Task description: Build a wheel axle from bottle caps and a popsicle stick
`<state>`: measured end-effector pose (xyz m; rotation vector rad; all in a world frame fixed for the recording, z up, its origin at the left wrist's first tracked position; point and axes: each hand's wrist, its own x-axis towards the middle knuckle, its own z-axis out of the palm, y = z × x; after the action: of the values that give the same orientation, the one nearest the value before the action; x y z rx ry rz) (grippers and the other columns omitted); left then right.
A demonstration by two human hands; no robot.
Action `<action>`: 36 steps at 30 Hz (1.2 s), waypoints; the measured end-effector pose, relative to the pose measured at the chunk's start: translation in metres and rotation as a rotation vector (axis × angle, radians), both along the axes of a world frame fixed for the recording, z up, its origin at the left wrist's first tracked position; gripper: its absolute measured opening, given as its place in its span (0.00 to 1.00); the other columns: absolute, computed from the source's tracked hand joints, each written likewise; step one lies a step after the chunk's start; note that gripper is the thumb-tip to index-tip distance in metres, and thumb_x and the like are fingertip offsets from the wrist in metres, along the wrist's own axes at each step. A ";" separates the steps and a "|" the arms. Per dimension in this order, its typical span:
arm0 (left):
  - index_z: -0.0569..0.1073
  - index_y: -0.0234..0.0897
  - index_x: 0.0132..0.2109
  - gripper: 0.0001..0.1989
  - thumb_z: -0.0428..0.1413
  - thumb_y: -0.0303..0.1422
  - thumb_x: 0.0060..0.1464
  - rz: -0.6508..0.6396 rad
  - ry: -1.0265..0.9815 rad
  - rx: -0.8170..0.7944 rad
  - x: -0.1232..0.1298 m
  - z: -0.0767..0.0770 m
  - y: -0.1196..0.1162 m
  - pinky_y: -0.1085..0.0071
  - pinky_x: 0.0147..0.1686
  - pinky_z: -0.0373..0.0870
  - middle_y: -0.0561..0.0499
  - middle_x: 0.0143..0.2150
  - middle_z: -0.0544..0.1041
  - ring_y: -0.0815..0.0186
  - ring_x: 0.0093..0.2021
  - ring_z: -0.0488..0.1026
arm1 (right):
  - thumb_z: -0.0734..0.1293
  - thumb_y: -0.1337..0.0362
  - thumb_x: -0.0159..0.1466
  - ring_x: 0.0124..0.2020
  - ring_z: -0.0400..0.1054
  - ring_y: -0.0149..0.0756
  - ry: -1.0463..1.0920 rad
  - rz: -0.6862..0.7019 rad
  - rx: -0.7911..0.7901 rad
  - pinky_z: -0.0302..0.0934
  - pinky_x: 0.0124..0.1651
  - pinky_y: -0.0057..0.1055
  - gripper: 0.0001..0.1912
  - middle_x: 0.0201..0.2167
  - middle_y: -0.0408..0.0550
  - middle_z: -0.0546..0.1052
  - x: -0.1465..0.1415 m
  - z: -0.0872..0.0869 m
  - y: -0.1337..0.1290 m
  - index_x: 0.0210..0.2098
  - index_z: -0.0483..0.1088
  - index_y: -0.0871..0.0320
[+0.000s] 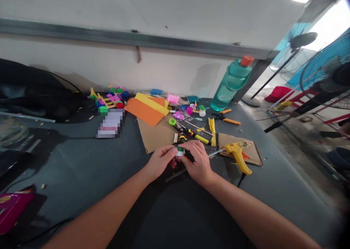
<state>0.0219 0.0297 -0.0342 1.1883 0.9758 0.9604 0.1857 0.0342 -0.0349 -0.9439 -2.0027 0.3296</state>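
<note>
Between my two hands is a small white bottle cap [180,153] with a green top or a green cap on it; I cannot tell which. My left hand [162,162] pinches it from the left with thumb and fingers. From the right, my right hand [199,162] closes on it, with the fingers curled over its top. Something dark shows beside the right fingers, too shaded to name. Just beyond the hands lie yellow-and-black pliers [198,136] and a brown cardboard sheet [155,136]. A yellow glue gun [238,157] rests to the right on a cardboard piece [257,158].
Orange paper [147,110], a blurred phone-like rectangle [111,123] and colourful cap models [109,97] lie at the back left. Loose caps [189,110], orange-handled pliers [231,120] and a teal water bottle [229,85] stand behind. A pink tool [16,209] is at the lower left.
</note>
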 end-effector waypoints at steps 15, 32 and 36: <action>0.73 0.36 0.46 0.16 0.58 0.39 0.51 0.347 0.144 0.151 0.001 0.000 -0.007 0.72 0.33 0.71 0.51 0.37 0.75 0.67 0.33 0.72 | 0.67 0.63 0.61 0.45 0.67 0.43 -0.050 -0.044 0.020 0.61 0.50 0.43 0.15 0.42 0.50 0.76 0.001 0.006 -0.003 0.47 0.68 0.54; 0.69 0.39 0.42 0.17 0.59 0.45 0.50 0.489 0.439 0.432 -0.035 -0.010 0.016 0.74 0.25 0.66 0.54 0.28 0.71 0.68 0.25 0.69 | 0.59 0.44 0.61 0.43 0.71 0.54 -0.861 -0.937 -0.664 0.64 0.41 0.40 0.34 0.44 0.67 0.70 0.140 0.017 -0.005 0.50 0.63 0.71; 0.69 0.40 0.42 0.18 0.60 0.45 0.49 0.365 0.560 0.456 -0.034 0.001 0.014 0.71 0.27 0.67 0.55 0.28 0.73 0.67 0.26 0.71 | 0.63 0.54 0.59 0.42 0.71 0.51 -0.793 -0.910 -0.643 0.64 0.40 0.38 0.24 0.42 0.66 0.72 0.143 0.015 -0.001 0.45 0.67 0.69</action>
<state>-0.0118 0.0433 -0.0331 1.7568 1.5059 1.2073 0.3292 0.0328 -0.0200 -2.5691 -1.8536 0.0613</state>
